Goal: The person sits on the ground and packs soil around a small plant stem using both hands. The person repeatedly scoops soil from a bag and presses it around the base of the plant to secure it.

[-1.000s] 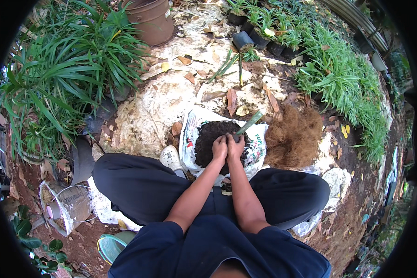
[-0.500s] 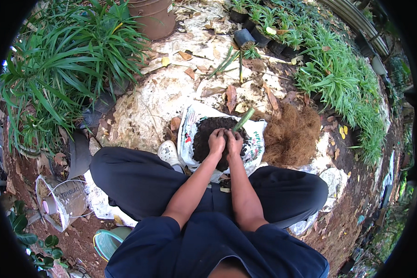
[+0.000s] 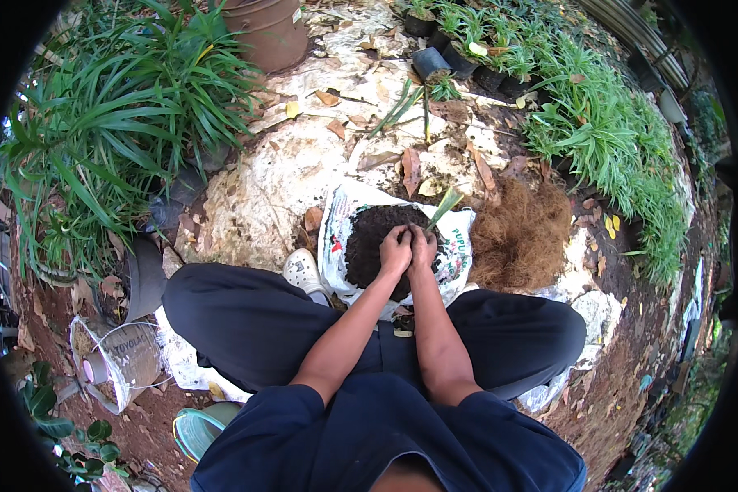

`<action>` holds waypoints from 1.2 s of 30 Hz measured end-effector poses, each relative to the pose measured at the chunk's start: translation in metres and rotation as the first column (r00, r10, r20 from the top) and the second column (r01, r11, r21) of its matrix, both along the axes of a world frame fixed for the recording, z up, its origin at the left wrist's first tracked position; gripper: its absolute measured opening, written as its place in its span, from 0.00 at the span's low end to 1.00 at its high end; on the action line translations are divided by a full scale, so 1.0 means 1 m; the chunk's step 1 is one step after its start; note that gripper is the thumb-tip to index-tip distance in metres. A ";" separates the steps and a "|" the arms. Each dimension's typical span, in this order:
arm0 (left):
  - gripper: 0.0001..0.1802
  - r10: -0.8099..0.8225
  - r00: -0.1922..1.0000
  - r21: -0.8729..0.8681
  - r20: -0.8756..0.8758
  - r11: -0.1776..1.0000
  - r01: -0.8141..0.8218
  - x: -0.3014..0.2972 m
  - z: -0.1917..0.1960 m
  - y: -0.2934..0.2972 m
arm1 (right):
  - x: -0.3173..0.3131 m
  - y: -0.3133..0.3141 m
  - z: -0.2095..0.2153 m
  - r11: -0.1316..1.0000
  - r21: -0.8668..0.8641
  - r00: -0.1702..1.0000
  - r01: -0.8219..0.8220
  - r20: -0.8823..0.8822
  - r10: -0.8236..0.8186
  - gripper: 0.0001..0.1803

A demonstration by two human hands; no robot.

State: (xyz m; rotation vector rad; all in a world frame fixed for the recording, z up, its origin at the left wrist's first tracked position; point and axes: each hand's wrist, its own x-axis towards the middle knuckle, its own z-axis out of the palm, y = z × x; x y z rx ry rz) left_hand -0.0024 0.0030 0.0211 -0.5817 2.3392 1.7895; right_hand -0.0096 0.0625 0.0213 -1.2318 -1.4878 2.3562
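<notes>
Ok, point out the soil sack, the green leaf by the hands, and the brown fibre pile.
soil sack [image 3: 459, 258]: head view, white wall at its right side.
green leaf [image 3: 444, 207]: head view, middle of the blade.
brown fibre pile [image 3: 521, 234]: head view, centre of the heap.

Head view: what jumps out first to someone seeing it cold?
Both hands, left hand and right hand, pressed together over dark soil in an open white sack at centre, a green leaf blade poking up beside them. Right of the sack lies a brown coconut-fibre heap; long-leaved green plants fill the upper left.
</notes>
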 end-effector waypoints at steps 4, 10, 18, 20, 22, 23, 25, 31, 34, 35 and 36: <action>0.15 0.101 0.991 0.176 0.093 0.978 -0.116 -0.002 -0.009 -0.007 | 0.014 -0.008 0.006 0.993 -0.116 0.997 -0.017 -0.083 0.007 0.20; 0.12 0.072 0.997 0.158 -0.012 0.985 -0.069 -0.003 -0.008 0.000 | 0.008 -0.003 0.015 0.996 -0.052 0.997 -0.079 -0.020 0.078 0.15; 0.13 0.096 0.995 0.232 -0.008 0.968 -0.091 -0.003 0.008 -0.003 | 0.008 -0.012 0.014 0.998 0.038 0.998 -0.054 -0.034 0.055 0.15; 0.12 0.094 0.992 0.306 -0.085 0.950 -0.064 -0.004 0.008 -0.001 | 0.001 -0.006 0.010 0.986 0.160 0.999 -0.044 -0.001 0.045 0.18; 0.11 0.111 0.990 0.404 -0.082 0.912 -0.069 -0.008 0.005 0.002 | -0.002 0.001 0.008 0.965 0.261 0.995 -0.008 0.099 -0.018 0.21; 0.11 0.165 0.985 0.536 -0.058 0.837 -0.109 -0.011 0.001 0.002 | -0.003 0.003 0.007 0.953 0.303 0.990 0.015 0.127 -0.055 0.22; 0.16 0.140 0.988 0.378 -0.071 0.920 -0.103 -0.019 -0.009 -0.004 | -0.002 0.005 0.006 0.922 0.385 0.974 0.047 0.186 -0.127 0.23; 0.41 -0.375 0.926 -0.331 0.030 0.871 0.363 -0.026 -0.034 -0.021 | -0.001 0.014 0.004 0.957 0.228 0.973 0.180 0.099 -0.207 0.25; 0.45 -0.625 0.769 -0.370 0.134 0.688 0.624 -0.017 -0.031 -0.010 | -0.001 0.024 -0.004 0.956 0.178 0.968 0.232 0.053 -0.244 0.28; 0.46 -0.661 0.742 -0.436 0.114 0.637 0.635 -0.012 -0.028 -0.008 | -0.001 0.026 -0.007 0.954 0.158 0.963 0.256 0.041 -0.266 0.29; 0.43 -0.685 0.713 -0.495 0.146 0.574 0.653 -0.008 -0.024 -0.007 | -0.001 0.027 -0.009 0.950 0.137 0.958 0.280 0.028 -0.287 0.29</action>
